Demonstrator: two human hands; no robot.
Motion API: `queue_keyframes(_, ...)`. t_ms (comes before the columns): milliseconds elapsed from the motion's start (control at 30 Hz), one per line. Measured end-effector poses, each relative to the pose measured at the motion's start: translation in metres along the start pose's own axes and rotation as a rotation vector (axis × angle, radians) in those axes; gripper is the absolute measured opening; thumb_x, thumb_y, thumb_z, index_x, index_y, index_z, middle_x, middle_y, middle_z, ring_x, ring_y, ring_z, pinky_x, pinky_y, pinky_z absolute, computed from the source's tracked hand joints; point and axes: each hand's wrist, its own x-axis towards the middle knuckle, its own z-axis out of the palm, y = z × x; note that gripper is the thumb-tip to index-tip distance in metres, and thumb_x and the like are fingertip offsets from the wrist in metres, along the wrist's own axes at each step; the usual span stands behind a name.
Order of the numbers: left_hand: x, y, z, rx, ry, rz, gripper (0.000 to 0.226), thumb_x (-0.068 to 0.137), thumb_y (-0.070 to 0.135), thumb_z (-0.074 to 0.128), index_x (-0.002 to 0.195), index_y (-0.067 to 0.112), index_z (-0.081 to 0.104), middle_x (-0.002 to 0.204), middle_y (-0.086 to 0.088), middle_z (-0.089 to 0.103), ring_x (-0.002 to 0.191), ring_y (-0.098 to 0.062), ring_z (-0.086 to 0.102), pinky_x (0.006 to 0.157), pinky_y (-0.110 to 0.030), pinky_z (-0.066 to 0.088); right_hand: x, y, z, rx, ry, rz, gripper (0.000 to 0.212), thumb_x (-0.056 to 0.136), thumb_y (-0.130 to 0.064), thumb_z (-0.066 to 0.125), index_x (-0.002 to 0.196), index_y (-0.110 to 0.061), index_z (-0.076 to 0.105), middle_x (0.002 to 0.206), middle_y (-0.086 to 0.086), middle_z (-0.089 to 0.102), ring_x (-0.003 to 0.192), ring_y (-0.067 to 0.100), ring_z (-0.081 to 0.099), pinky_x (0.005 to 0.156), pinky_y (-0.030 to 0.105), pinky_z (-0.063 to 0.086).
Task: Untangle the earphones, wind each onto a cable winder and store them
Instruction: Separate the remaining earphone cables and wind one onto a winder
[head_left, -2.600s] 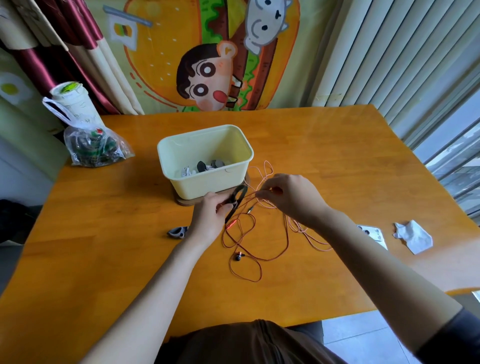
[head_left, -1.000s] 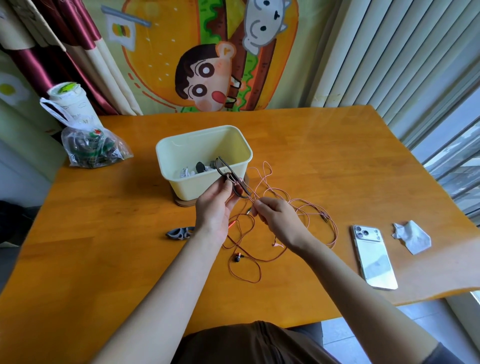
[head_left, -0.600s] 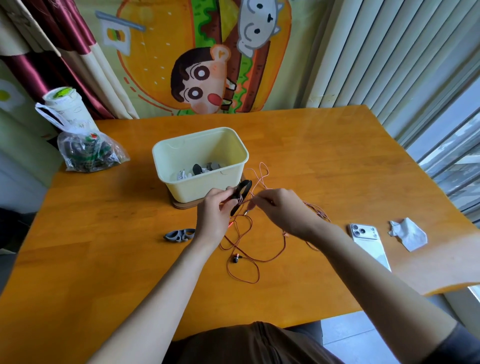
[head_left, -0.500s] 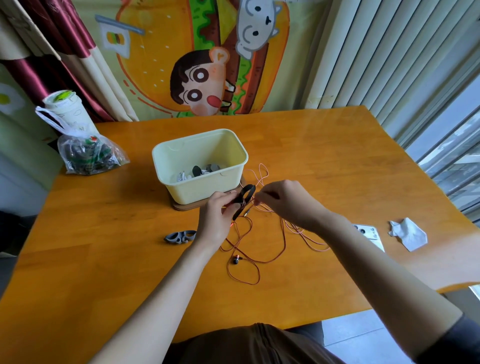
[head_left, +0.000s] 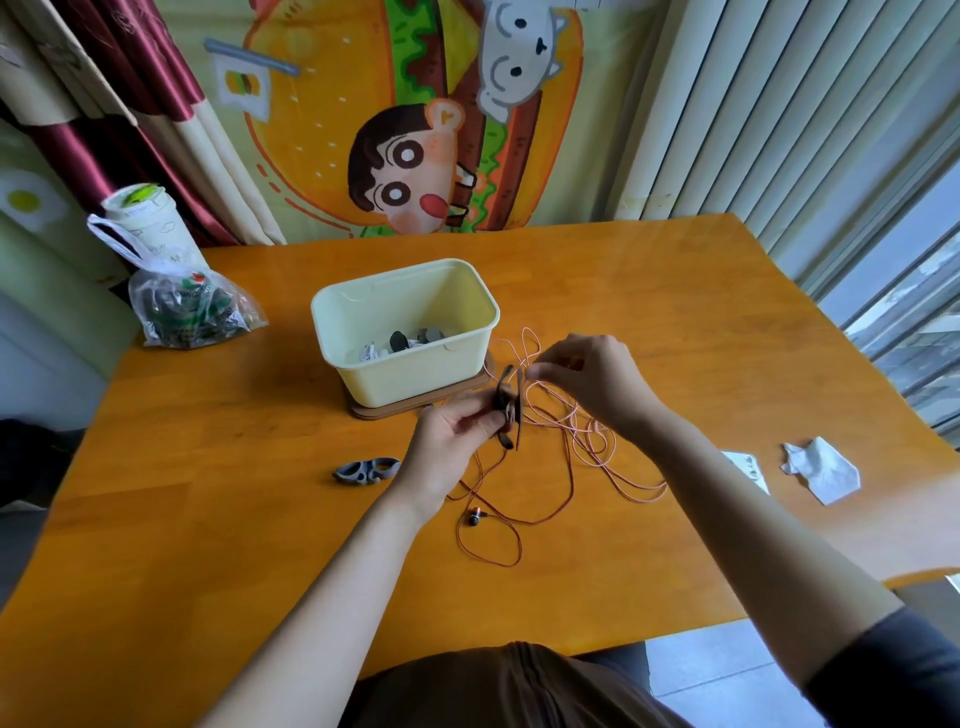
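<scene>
Earphones (head_left: 475, 517) on wooden table (head_left: 234, 493), cartoon curtain (head_left: 415, 156), blinds (head_left: 753, 104)

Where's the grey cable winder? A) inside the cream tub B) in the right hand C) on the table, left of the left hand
C: the grey looped plastic cable winder lies flat on the orange wooden table, left of the left hand and not touching it.

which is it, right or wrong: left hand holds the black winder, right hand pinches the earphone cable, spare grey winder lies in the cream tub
One point is wrong: the head view shows the grey winder on the table, left of the left hand, not in the cream tub. The left hand holds the black winder; the right hand pinches the earphone cable.
</scene>
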Motion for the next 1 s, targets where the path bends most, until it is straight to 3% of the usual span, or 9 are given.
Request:
queue_keyframes(67, 0.001, 0.009, 0.005, -0.208, 0.05, -0.001, 0.027, 0.089, 0.007, 0.056, 0.114, 0.011, 0.066, 0.117, -0.011, 0.068, 0.113, -0.019, 0.062, 0.096, -0.031, 0.05, -0.006, 0.001, 0.008, 0.171, -0.012, 0.055, 0.018, 0.084, -0.032, 0.066, 0.078, -0.016, 0.068, 0.065, -0.008, 0.055, 0.053, 0.002, 0.043, 0.047, 0.013, 0.033)
queue_keyframes(200, 0.009, 0.02, 0.009, -0.523, 0.16, -0.059, 0.027, 0.095, 0.002, 0.045, 0.116, 0.008, 0.062, 0.111, -0.004, 0.07, 0.11, -0.019, 0.063, 0.092, -0.028, 0.053, -0.018, -0.001, 0.026, 0.477, 0.009, 0.204, 0.02, 0.09, -0.028, 0.061, 0.072, -0.018, 0.064, 0.057, -0.007, 0.047, 0.047, 0.0, 0.037, 0.046, 0.016, 0.029)
queue_keyframes(367, 0.012, 0.016, 0.008, -0.683, 0.265, -0.127, 0.03, 0.098, 0.01, 0.043, 0.124, 0.011, 0.057, 0.12, -0.011, 0.065, 0.116, -0.022, 0.06, 0.097, -0.031, 0.051, -0.028, -0.01, 0.046, 0.467, -0.024, 0.235, 0.026, 0.095, -0.025, 0.054, 0.07, -0.023, 0.061, 0.059, -0.008, 0.051, 0.045, -0.002, 0.043, 0.047, 0.013, 0.032)
queue_keyframes(467, 0.013, 0.013, 0.007, -0.705, 0.377, -0.147, 0.032, 0.097, 0.009, 0.046, 0.128, 0.007, 0.055, 0.119, -0.012, 0.065, 0.106, -0.019, 0.065, 0.084, -0.025, 0.056, -0.032, -0.011, 0.05, 0.357, -0.019, 0.2, 0.024, 0.096, -0.026, 0.053, 0.074, -0.024, 0.063, 0.061, -0.008, 0.053, 0.048, -0.001, 0.045, 0.048, 0.013, 0.033)
queue_keyframes(567, 0.014, 0.009, 0.005, -0.568, 0.469, -0.129, 0.03, 0.095, 0.005, 0.051, 0.124, 0.006, 0.058, 0.124, -0.014, 0.062, 0.111, -0.025, 0.061, 0.076, -0.025, 0.057, -0.036, -0.009, 0.052, 0.236, -0.022, 0.145, 0.02, 0.096, -0.026, 0.053, 0.082, -0.02, 0.066, 0.064, -0.005, 0.057, 0.056, 0.009, 0.048, 0.052, 0.02, 0.036)
queue_keyframes(667, 0.013, 0.007, 0.004, -0.432, 0.48, -0.093, 0.023, 0.094, 0.001, 0.054, 0.111, 0.012, 0.065, 0.11, -0.009, 0.068, 0.104, -0.023, 0.064, 0.081, -0.03, 0.057, -0.039, -0.012, 0.05, 0.169, -0.02, 0.08, 0.018, 0.095, -0.025, 0.053, 0.085, -0.017, 0.066, 0.065, -0.002, 0.058, 0.057, 0.012, 0.048, 0.05, 0.02, 0.035)
queue_keyframes(767, 0.013, 0.002, 0.0, -0.014, 0.5, -0.021, 0.024, 0.093, 0.006, 0.058, 0.111, 0.017, 0.069, 0.106, 0.0, 0.07, 0.101, -0.012, 0.065, 0.086, -0.025, 0.053, -0.04, -0.018, 0.044, 0.099, -0.056, 0.001, 0.02, 0.095, -0.024, 0.054, 0.091, -0.012, 0.07, 0.072, 0.004, 0.063, 0.057, 0.01, 0.048, 0.05, 0.017, 0.034)
queue_keyframes(867, 0.017, -0.003, -0.01, 0.448, 0.352, 0.055, 0.025, 0.093, 0.009, 0.058, 0.116, 0.011, 0.068, 0.103, -0.002, 0.065, 0.099, -0.014, 0.063, 0.082, -0.015, 0.048, -0.04, -0.025, 0.033, 0.024, -0.137, -0.047, 0.022, 0.097, -0.023, 0.051, 0.099, -0.011, 0.069, 0.073, -0.011, 0.057, 0.059, 0.002, 0.049, 0.053, 0.012, 0.037)
queue_keyframes(1000, 0.019, 0.0, -0.022, 0.555, 0.195, 0.095, 0.03, 0.092, 0.005, 0.059, 0.121, 0.009, 0.065, 0.104, -0.004, 0.063, 0.103, -0.017, 0.059, 0.085, -0.014, 0.046, -0.035, -0.026, 0.011, -0.078, -0.191, -0.073, 0.023, 0.096, -0.023, 0.051, 0.104, -0.012, 0.07, 0.08, -0.012, 0.058, 0.064, -0.002, 0.052, 0.057, 0.009, 0.04)
